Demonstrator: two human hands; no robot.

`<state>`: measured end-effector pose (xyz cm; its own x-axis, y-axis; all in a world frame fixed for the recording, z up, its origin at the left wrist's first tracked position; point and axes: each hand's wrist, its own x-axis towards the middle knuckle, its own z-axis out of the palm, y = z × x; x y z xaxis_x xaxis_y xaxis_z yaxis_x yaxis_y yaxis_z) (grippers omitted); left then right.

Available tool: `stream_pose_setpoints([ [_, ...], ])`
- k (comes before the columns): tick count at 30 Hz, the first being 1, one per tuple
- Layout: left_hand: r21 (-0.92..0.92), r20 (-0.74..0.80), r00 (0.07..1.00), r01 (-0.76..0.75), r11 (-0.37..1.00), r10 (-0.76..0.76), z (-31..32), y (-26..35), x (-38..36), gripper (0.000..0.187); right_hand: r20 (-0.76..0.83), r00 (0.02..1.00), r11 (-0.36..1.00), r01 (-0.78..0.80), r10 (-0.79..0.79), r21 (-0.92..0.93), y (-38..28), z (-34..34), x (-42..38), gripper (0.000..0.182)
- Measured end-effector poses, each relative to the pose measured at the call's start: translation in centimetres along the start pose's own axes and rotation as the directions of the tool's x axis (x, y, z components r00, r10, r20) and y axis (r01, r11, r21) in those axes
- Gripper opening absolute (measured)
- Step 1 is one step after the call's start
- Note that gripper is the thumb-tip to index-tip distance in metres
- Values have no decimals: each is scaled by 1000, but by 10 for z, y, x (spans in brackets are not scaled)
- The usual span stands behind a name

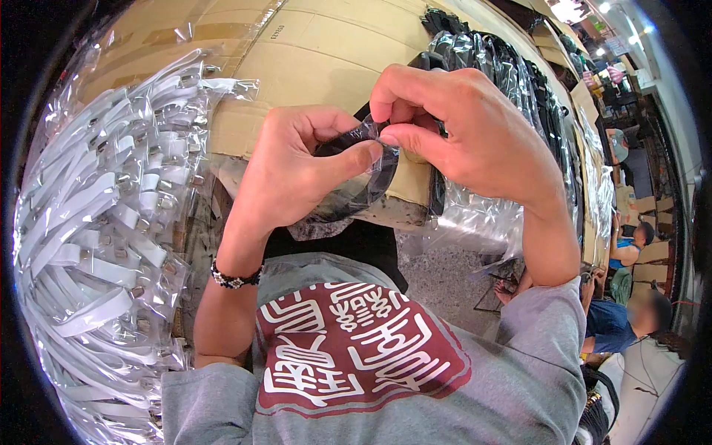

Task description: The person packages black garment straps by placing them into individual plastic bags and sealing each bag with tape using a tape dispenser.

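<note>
Both hands are raised close together over the table's near edge. My left hand (308, 159) pinches a clear plastic bag with a black strap (382, 174) in it, thumb and fingers closed on it. Beside it, my right hand (452, 122) has its thumb and index finger pressed together at the bag's edge. The strap curves down between and below the hands, partly hidden by them. What exactly the right fingertips pinch is small, but the clear film runs up to them.
White straps in clear bags (96, 259) lie heaped on the left. Bagged black straps (504, 67) lie in a row at the right. Cardboard (311, 44) covers the table. Other people (615, 322) are at the far right, near cardboard boxes (653, 252).
</note>
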<state>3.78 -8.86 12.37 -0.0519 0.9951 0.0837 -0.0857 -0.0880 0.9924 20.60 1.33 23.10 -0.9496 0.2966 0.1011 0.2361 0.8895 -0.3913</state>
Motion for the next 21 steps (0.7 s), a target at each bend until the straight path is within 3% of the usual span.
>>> stream_pose_setpoints([
  [16, 72, -12, 1000, -6, 997, 7, -1, 2, -1, 9, -90, 995, 996, 31, -39, -83, 1, 9, -1, 20],
  [21, 73, -25, 1000, 0, 997, 2, 0, 3, -2, 9, -96, 992, 996, -82, 78, -30, 1, 6, -1, 25],
])
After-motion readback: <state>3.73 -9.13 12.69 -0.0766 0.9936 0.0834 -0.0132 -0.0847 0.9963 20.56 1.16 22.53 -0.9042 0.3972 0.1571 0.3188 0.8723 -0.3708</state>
